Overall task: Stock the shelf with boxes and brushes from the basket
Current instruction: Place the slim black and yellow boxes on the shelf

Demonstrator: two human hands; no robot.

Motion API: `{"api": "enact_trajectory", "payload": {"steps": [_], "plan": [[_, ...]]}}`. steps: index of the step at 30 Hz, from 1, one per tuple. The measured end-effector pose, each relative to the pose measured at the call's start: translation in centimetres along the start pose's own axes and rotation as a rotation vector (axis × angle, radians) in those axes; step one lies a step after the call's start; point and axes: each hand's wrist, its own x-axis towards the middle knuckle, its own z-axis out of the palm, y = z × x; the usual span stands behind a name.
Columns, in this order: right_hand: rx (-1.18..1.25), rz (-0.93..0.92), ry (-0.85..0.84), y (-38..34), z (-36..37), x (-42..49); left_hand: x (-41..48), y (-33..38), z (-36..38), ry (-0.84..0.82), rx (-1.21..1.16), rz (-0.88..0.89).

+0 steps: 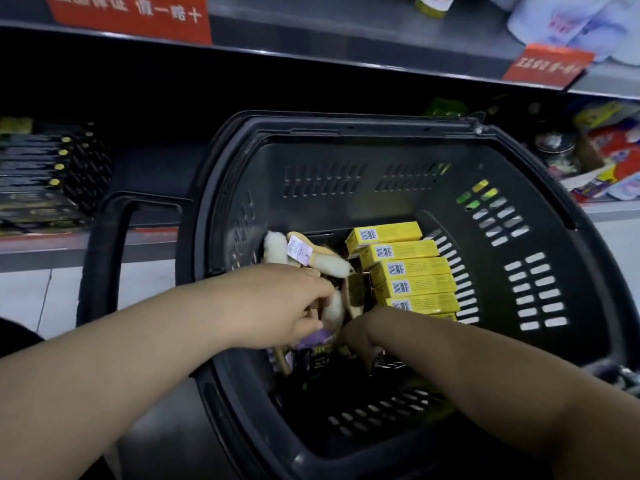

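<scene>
The left hand (287, 306) grips brushes (322, 263) in the basket (346, 123), beside barcoded yellow boxes (408, 268). Whether the right hand (360, 337) holds anything, I can't tell. Red shelf tags (131, 15) read blurred.

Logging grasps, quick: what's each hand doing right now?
Left hand: grips a fluffy brush in the basket.
Right hand: cannot tell; its fingers are hidden low in the basket.
</scene>
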Motion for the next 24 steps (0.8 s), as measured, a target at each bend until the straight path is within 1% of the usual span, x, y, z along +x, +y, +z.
{"api": "enact_trajectory", "payload": {"steps": [2,3,4,7,8,10,12,13,14,16,17,18,19,20,21,22,23,24], "plan": [[0.104,-0.029,0.104,0.1,-0.8,-1.4,0.2,-0.1,-0.2,0.015,-0.067,-0.044],[0.219,-0.038,0.193,0.3,-1.5,-2.3,0.2,-0.1,-0.4,0.031,-0.125,-0.078],[0.374,-0.051,0.278,0.6,-2.4,-3.4,0.2,-0.2,-0.5,0.058,-0.184,-0.111],[1.013,-0.194,0.479,1.3,-5.3,-6.8,0.6,-0.4,-1.0,0.198,-0.345,-0.229],[1.147,-0.25,0.555,1.4,-6.4,-7.8,0.7,-0.5,-1.1,0.232,-0.423,-0.278],[1.293,-0.338,0.712,1.2,-8.2,-9.2,0.9,-0.7,-1.3,0.252,-0.63,-0.343],[1.373,-0.424,0.814,0.8,-9.5,-10.1,0.9,-0.8,-1.5,0.255,-0.797,-0.353],[1.408,-0.471,0.834,0.6,-9.9,-10.5,1.0,-0.9,-1.5,0.284,-0.855,-0.352],[1.451,-0.53,0.816,0.6,-10.1,-10.8,1.0,-1.0,-1.6,0.327,-0.906,-0.355],[1.58,-0.659,0.69,1.2,-9.7,-10.7,1.2,-1.1,-1.6,0.413,-1.0,-0.375],[1.636,-0.687,0.618,1.5,-9.2,-10.3,1.3,-1.2,-1.6,0.437,-1.028,-0.394],[1.655,-0.651,0.57,1.8,-8.5,-9.4,1.4,-1.2,-1.5,0.443,-1.037,-0.418],[1.601,-0.545,0.549,1.9,-7.7,-8.3,1.5,-1.2,-1.5,0.446,-1.041,-0.435],[1.424,-0.385,0.549,1.8,-6.8,-7.1,1.5,-1.2,-1.5,0.442,-1.056,-0.442],[1.126,-0.214,0.527,1.6,-5.7,-5.7,1.5,-1.2,-1.5,0.437,-1.08,-0.441],[0.818,-0.078,0.453,1.4,-4.5,-4.2,1.5,-1.2,-1.5,0.424,-1.11,-0.439],[0.574,0.006,0.346,0.9,-3.2,-2.8,1.5,-1.1,-1.5,0.411,-1.14,-0.437],[0.426,0.044,0.224,0.3,-2.1,-1.7,1.5,-1.0,-1.6,0.397,-1.176,-0.441]]}}
